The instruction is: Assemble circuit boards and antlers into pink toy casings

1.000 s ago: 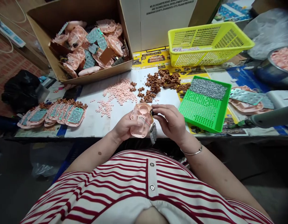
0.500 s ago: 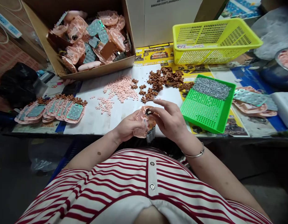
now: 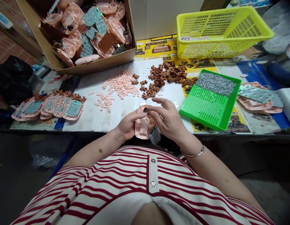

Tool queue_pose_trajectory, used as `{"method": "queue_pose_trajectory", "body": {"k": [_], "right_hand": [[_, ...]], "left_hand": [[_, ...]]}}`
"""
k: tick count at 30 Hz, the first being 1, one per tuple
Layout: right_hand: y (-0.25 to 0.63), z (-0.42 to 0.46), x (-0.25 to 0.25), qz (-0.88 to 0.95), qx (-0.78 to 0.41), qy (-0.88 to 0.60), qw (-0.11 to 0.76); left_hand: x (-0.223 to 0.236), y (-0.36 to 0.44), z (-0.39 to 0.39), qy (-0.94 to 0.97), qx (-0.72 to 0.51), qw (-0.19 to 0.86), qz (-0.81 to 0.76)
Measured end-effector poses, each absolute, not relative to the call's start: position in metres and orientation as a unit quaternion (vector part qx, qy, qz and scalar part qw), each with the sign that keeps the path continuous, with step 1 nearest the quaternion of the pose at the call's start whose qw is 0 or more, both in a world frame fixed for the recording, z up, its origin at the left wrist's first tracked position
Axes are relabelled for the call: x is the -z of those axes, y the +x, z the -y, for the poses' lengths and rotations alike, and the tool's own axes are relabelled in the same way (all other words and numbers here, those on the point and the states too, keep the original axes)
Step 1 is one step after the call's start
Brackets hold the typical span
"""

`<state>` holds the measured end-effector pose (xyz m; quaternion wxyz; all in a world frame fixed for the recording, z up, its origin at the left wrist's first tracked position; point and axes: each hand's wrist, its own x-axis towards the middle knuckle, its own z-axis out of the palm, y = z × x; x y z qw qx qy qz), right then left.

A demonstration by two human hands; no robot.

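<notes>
My left hand (image 3: pixel 128 125) grips a pink plastic shell (image 3: pixel 141 128) by its left side, thumb over the upper edge. The shell's open inside faces up, with thin wires in it. At its top end sits a small round dark part (image 3: pixel 145 110), which the fingertips of my right hand (image 3: pixel 170 122) pinch, close to my left thumb. A grey-green circuit board (image 3: pixel 155 135) hangs off the shell's lower right side, below my right hand. My right fingers partly cover the shell's right half.
Beyond my hands lie small pink pieces (image 3: pixel 122 83) and brown branched pieces (image 3: pixel 168 73). A green tray (image 3: pixel 206 107) of metal screws stands right, a yellow basket (image 3: pixel 220 48) behind it. Shells with boards (image 3: pixel 73 108) line the left; a cardboard box (image 3: pixel 93 66) holds more.
My left thumb has moved up to the round dark part. The circuit board has swung slightly right and shows more of its face. The camera view has shifted slightly.
</notes>
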<state>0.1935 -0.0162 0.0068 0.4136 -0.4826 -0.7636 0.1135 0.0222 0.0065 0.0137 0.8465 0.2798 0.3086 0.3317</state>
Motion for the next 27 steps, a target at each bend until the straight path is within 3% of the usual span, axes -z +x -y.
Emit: {"method": "queue_pose_trajectory", "body": {"k": [6,9,12,16,21,27], "right_hand": [[0.200,0.013,0.015,0.590,-0.402,-0.472,0.517],[0.205,0.021,0.027,0.534,-0.568,-0.431,0.455],[0.210,0.030,0.030,0.535,-0.637,-0.376,0.408],[0.219,0.035,0.011,0.504,-0.592,-0.406,0.480],[0.223,0.035,-0.022,0.585,-0.559,-0.362,0.462],[0.208,0.022,-0.031,0.690,-0.266,-0.460,0.491]], "left_hand": [[-0.015,0.028,-0.010,0.275,-0.346,0.817,-0.370],[-0.021,0.022,-0.018,0.298,-0.415,0.768,-0.386],[-0.021,0.015,-0.028,0.305,-0.461,0.730,-0.402],[-0.008,0.010,-0.032,0.279,-0.439,0.742,-0.423],[0.004,0.011,-0.025,0.292,-0.374,0.782,-0.404],[0.004,0.007,-0.021,0.295,-0.362,0.825,-0.319]]}}
